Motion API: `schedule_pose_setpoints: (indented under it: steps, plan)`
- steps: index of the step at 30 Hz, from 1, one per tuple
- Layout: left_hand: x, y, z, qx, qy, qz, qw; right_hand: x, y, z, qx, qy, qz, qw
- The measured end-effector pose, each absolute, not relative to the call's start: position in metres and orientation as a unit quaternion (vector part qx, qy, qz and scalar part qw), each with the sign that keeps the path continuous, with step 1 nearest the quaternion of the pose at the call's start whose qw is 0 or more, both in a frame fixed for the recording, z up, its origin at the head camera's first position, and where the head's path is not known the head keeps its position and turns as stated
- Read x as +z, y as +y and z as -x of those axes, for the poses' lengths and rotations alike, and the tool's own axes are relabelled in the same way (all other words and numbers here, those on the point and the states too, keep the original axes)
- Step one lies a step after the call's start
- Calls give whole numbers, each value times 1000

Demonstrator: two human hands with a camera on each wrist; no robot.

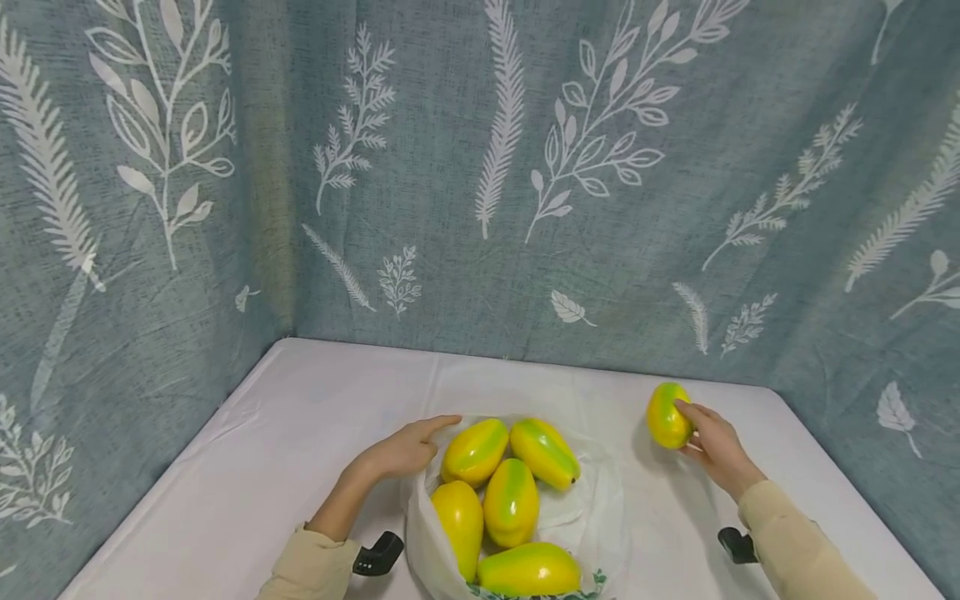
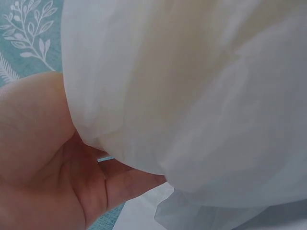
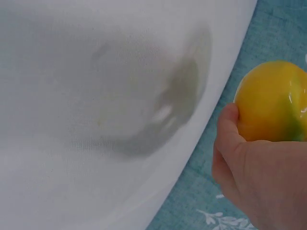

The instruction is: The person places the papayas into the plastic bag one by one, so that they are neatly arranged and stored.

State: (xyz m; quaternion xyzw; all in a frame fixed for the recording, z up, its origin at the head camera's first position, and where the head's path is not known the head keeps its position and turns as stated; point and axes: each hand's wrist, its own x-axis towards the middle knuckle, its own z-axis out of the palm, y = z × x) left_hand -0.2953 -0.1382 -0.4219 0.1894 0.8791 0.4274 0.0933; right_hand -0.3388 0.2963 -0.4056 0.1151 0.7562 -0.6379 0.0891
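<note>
My right hand (image 1: 716, 446) holds a glossy yellow-and-green papaya (image 1: 669, 415) above the right side of the table, fingers and thumb around its side. The same papaya (image 3: 273, 103) fills the right edge of the right wrist view. A white plastic bag (image 1: 600, 517) sits open at the front middle, with several similar papayas (image 1: 512, 502) inside. At the bag's left rim is my left hand (image 1: 401, 450), index finger stretched along the edge. In the left wrist view, the bag (image 2: 192, 105) passes between the thumb and fingers of that hand.
A white cloth covers the table (image 1: 337, 392). Blue-green curtains (image 1: 435, 167) with white leaf prints stand behind it and at both sides. Black devices (image 1: 378, 554) sit by both wrists. The held papaya is well to the right of the bag.
</note>
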Motion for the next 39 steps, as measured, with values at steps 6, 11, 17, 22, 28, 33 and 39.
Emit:
schedule_pose_setpoints:
  steps: [6, 11, 17, 22, 28, 33, 39]
  plan:
    - [-421, -138, 295, 422, 881, -191, 93, -403, 293, 334, -639, 756, -107, 96]
    - [-421, -139, 295, 420, 882, -191, 97, -403, 291, 328, -642, 754, -101, 96]
    - [-421, -140, 296, 422, 880, -196, 94, -403, 290, 319, -641, 756, -93, 93]
    - [-421, -140, 296, 422, 880, -198, 96, -402, 290, 311, -638, 759, -93, 90]
    - [-421, -139, 296, 423, 880, -196, 97, -401, 290, 302, -634, 763, -87, 91]
    - [-419, -139, 295, 422, 880, -196, 99, -400, 290, 296, -634, 763, -83, 97]
    - [-419, -139, 295, 421, 880, -197, 98, -398, 287, 291, -641, 756, -86, 101]
